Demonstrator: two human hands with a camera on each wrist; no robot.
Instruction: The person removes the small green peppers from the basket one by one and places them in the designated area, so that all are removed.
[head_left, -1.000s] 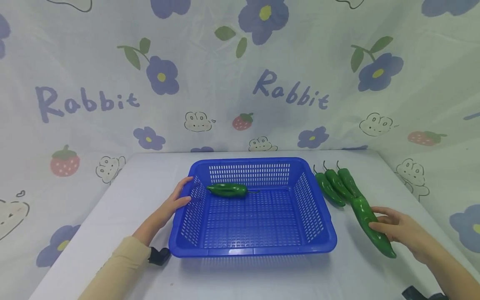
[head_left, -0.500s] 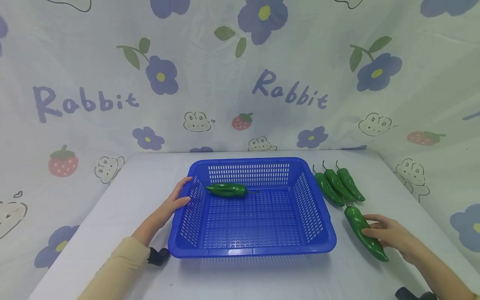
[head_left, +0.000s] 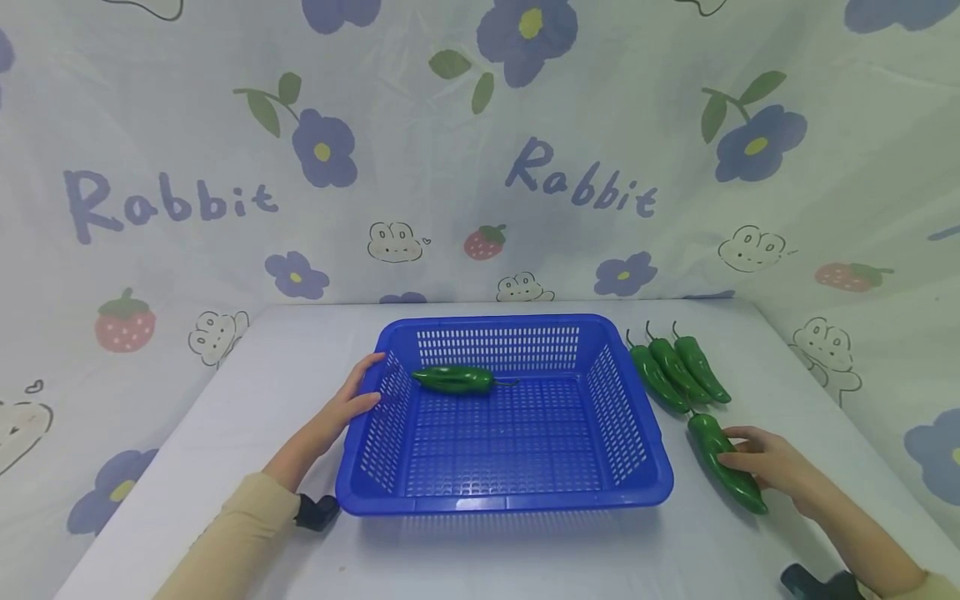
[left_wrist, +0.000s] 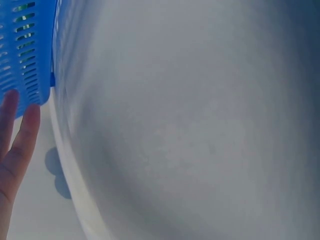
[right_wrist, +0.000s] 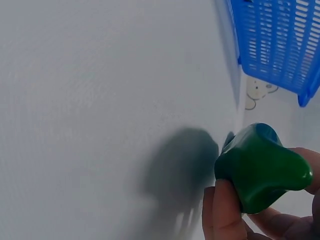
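My right hand (head_left: 772, 462) pinches a long green chili pepper (head_left: 720, 462) between thumb and fingers, to the right of the blue plastic basket (head_left: 506, 504). In the right wrist view, the blunt tip of that pepper (right_wrist: 267, 170) points at the camera, and its shadow falls on the table. Against the basket's left side rests my left hand (head_left: 348, 404); its extended fingers (left_wrist: 25, 130) touch the slotted wall (left_wrist: 30, 65) in the left wrist view. One green chili pepper (head_left: 453, 381) lies inside the basket near the back left, its stem toward the right.
Three green chili peppers (head_left: 675, 367) lie side by side on the white table (head_left: 300, 350), right of the basket. A patterned curtain (head_left: 420, 167) hangs behind the table. Dark wrist devices (head_left: 318, 512) show at both wrists.
My right hand has moved left and a little toward me with the pepper, so it no longer overlaps the three others. The left hand and basket have stayed put.
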